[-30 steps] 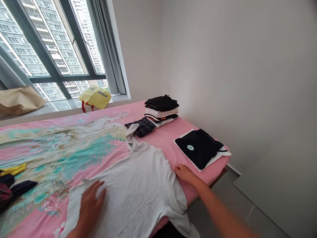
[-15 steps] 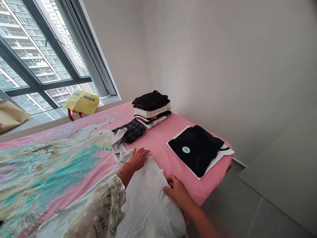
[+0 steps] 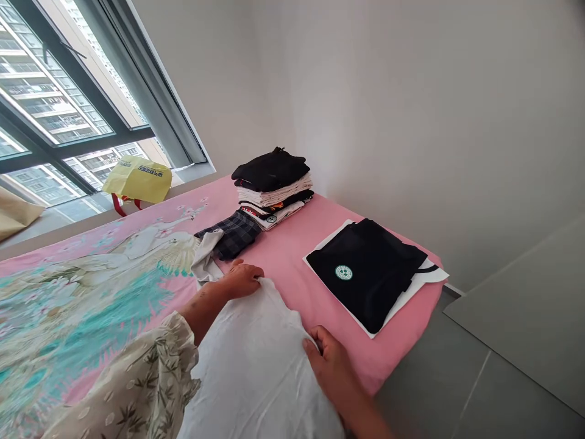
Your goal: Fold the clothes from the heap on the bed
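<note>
A light grey garment [image 3: 260,353] spreads over the near part of the bed, and its kind is hard to make out. My left hand [image 3: 242,280] is closed on its far edge, fingers pinching the cloth. On the right side edge, my right hand [image 3: 326,360] grips the fabric between thumb and fingers. One grey end of the cloth lies bunched beyond my left wrist, touching dark plaid folded clothing [image 3: 235,233]. To the right is a folded black T-shirt [image 3: 372,268] with a round pale green badge, resting on a white garment [image 3: 432,274].
A stack of folded clothes [image 3: 274,183] stands at the bed's far corner by the wall. The pink bed [image 3: 283,256] has a floral, feather-patterned cover. A yellow bag [image 3: 137,178] and a brown paper bag [image 3: 16,213] sit on the windowsill. Grey floor lies beyond the right edge.
My left hand went from lying flat on the grey garment to pinching its far edge. The cloth's near part looks smoother and slightly lifted. The view has shifted a little.
</note>
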A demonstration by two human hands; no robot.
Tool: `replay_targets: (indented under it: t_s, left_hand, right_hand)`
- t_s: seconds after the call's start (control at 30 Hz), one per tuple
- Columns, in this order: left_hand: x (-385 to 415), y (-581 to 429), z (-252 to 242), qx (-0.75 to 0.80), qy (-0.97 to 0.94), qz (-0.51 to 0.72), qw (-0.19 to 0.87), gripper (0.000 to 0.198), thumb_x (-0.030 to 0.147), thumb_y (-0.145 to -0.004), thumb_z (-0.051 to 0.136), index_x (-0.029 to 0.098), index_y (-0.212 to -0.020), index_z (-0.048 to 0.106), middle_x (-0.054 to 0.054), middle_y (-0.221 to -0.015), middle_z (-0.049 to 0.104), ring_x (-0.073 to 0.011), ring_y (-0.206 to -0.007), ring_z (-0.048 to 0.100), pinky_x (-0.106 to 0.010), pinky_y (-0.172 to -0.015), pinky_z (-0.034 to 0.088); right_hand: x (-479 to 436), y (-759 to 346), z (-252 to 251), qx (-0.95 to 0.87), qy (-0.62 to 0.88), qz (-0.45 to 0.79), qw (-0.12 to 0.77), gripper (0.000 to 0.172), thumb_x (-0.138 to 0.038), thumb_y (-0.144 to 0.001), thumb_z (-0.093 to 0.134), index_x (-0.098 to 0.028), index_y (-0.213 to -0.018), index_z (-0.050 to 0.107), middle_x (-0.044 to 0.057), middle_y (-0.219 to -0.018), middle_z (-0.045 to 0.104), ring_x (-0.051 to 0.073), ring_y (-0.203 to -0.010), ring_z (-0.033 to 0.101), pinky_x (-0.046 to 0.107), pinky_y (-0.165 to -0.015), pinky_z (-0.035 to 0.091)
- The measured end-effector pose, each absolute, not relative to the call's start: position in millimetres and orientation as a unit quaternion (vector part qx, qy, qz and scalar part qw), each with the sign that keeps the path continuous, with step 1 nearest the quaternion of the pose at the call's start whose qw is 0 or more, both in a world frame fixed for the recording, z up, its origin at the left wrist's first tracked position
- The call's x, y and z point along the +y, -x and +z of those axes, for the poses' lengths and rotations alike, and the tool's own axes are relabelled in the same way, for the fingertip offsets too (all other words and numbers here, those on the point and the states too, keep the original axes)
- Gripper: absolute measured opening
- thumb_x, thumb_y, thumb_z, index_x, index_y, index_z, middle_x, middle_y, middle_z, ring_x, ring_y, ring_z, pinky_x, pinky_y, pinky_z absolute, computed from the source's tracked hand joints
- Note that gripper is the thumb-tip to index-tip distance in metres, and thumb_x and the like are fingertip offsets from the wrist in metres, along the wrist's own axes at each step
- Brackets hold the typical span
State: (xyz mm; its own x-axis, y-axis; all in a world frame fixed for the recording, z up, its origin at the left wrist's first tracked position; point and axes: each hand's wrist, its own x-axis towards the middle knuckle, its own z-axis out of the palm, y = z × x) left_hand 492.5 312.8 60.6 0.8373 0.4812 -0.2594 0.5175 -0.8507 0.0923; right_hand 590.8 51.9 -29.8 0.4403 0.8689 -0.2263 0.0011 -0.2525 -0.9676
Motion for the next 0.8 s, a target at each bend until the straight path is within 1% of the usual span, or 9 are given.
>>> replay_targets:
  t_s: [0.1, 0.2, 0.27, 0.37, 0.43, 0.5, 0.63, 0.73, 0.8]
  left_hand:
    - [312.5, -494.6, 47.3, 0.255, -0.965, -0.047, 0.045, 0.025, 0.023, -0.080, 0.043, 0.026, -0.094, 0.064, -0.002, -0.092, 0.068, -0.0185, -0.093, 0.059, -0.046, -0.103, 0.020]
    - [308.3, -499.5, 26.8, 0.262, -0.965, -0.009, 0.013, 0.020, 0.029, -0.083, 0.046, 0.025, -0.088, 0.066, -0.003, -0.084, 0.067, -0.0207, -0.091, 0.058, -0.048, -0.103, 0.021]
    - [304.5, -502.3, 17.5, 0.295, -0.955, 0.012, 0.003, 0.021, 0.029, -0.084, 0.047, 0.024, -0.094, 0.065, -0.007, -0.095, 0.066, -0.0246, -0.099, 0.056, -0.050, -0.103, 0.020]
    - [294.6, -492.1, 17.1, 0.371, -0.924, 0.089, -0.008, 0.035, 0.029, -0.083, 0.049, 0.023, -0.117, 0.055, -0.012, -0.124, 0.054, -0.0291, -0.117, 0.045, -0.050, -0.103, 0.023]
    - [279.6, -467.0, 21.3, 0.420, -0.893, 0.160, -0.002, 0.041, 0.032, -0.083, 0.050, 0.023, -0.124, 0.050, -0.012, -0.132, 0.048, -0.0288, -0.122, 0.042, -0.046, -0.103, 0.028]
    - [253.3, -425.8, 22.0, 0.445, -0.869, 0.217, 0.003, 0.040, 0.035, -0.084, 0.049, 0.024, -0.122, 0.049, -0.011, -0.133, 0.048, -0.0275, -0.124, 0.042, -0.044, -0.103, 0.031]
    - [166.8, -315.2, 1.2, 0.479, -0.847, 0.230, -0.014, 0.034, 0.036, -0.087, 0.044, 0.026, -0.119, 0.051, -0.009, -0.135, 0.048, -0.0262, -0.130, 0.037, -0.046, -0.106, 0.029]
    - [88.5, -231.9, -23.8, 0.569, -0.801, 0.185, -0.027, 0.039, 0.040, -0.085, 0.044, 0.025, -0.120, 0.053, -0.009, -0.138, 0.047, -0.0286, -0.132, 0.035, -0.050, -0.106, 0.028]
    - [41.0, -186.1, -35.6, 0.643, -0.748, 0.160, -0.017, 0.046, 0.045, -0.082, 0.046, 0.021, -0.120, 0.054, -0.012, -0.135, 0.049, -0.0310, -0.126, 0.042, -0.050, -0.102, 0.034]
  right_hand:
    - [45.3, -587.3, -33.6, -0.303, 0.705, 0.373, 0.521, 0.025, -0.046, -0.086, 0.041, -0.023, -0.083, 0.048, -0.001, -0.075, 0.056, 0.015, -0.069, 0.050, 0.025, -0.065, 0.039]
    - [43.8, -588.5, -36.3, -0.313, 0.725, 0.372, 0.488, 0.023, -0.045, -0.086, 0.041, -0.024, -0.085, 0.048, 0.000, -0.080, 0.060, 0.017, -0.072, 0.054, 0.027, -0.066, 0.040]
    - [45.0, -593.7, -35.8, -0.329, 0.741, 0.365, 0.457, 0.022, -0.044, -0.086, 0.039, -0.025, -0.087, 0.049, 0.001, -0.084, 0.062, 0.018, -0.075, 0.056, 0.028, -0.068, 0.041]
    - [43.2, -605.2, -28.7, -0.348, 0.793, 0.331, 0.375, 0.020, -0.040, -0.085, 0.041, -0.027, -0.095, 0.051, 0.002, -0.092, 0.064, 0.020, -0.080, 0.059, 0.031, -0.068, 0.041]
    - [38.5, -610.1, -18.6, -0.356, 0.826, 0.274, 0.341, 0.022, -0.038, -0.083, 0.043, -0.027, -0.101, 0.053, 0.005, -0.102, 0.063, 0.023, -0.085, 0.060, 0.032, -0.068, 0.041]
    - [34.2, -608.9, -5.1, -0.387, 0.827, 0.202, 0.355, 0.024, -0.036, -0.085, 0.041, -0.026, -0.103, 0.054, 0.006, -0.109, 0.061, 0.023, -0.090, 0.060, 0.033, -0.070, 0.043]
    - [41.9, -590.2, 13.2, -0.541, 0.727, 0.124, 0.403, 0.030, -0.029, -0.091, 0.032, -0.023, -0.108, 0.055, 0.007, -0.114, 0.059, 0.020, -0.108, 0.054, 0.034, -0.089, 0.044]
    - [59.4, -575.7, -3.5, -0.636, 0.690, 0.084, 0.335, 0.037, -0.027, -0.092, 0.031, -0.017, -0.120, 0.052, 0.010, -0.128, 0.053, 0.023, -0.124, 0.043, 0.043, -0.104, 0.034]
    - [67.9, -570.8, -26.8, -0.664, 0.702, 0.050, 0.254, 0.042, -0.029, -0.091, 0.033, -0.015, -0.127, 0.048, 0.012, -0.135, 0.048, 0.025, -0.129, 0.037, 0.050, -0.108, 0.026]
